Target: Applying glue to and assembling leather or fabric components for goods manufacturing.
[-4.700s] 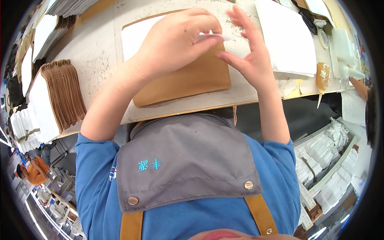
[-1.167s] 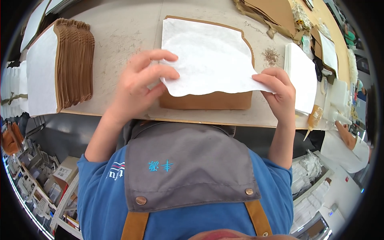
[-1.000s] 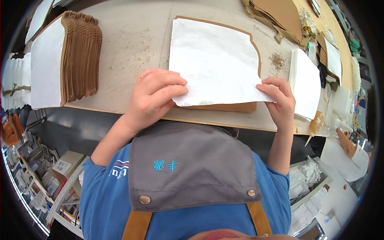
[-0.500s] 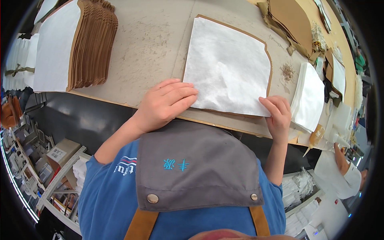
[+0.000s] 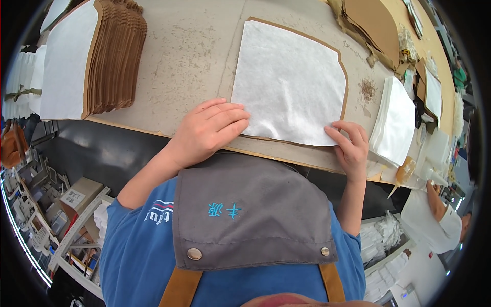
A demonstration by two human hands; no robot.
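A white sheet [image 5: 291, 77] lies over a slightly larger brown piece [image 5: 343, 71], whose rim shows along the top and right sides. My left hand [image 5: 212, 128] rests at the sheet's near left corner, fingers stretched out and fingertips on its edge. At the near right corner, my right hand [image 5: 352, 146] has the sheet's edge between bent fingers on top and the thumb beneath; the thumb tip is partly hidden. Faint creases run through the near part of the sheet.
A tall stack of brown pieces [image 5: 115, 61] topped with white stands on the table [image 5: 179, 51] at left. Folded white sheets [image 5: 394, 123] and a glue-coloured bottle [image 5: 404, 171] sit at right. Brown boards [image 5: 371, 25] lie far right. Another person [image 5: 432, 215] is at the right.
Both hands have shifted slightly left. The white sheet's near right corner has moved a little left and up, and the creases near its lower edge look flatter.
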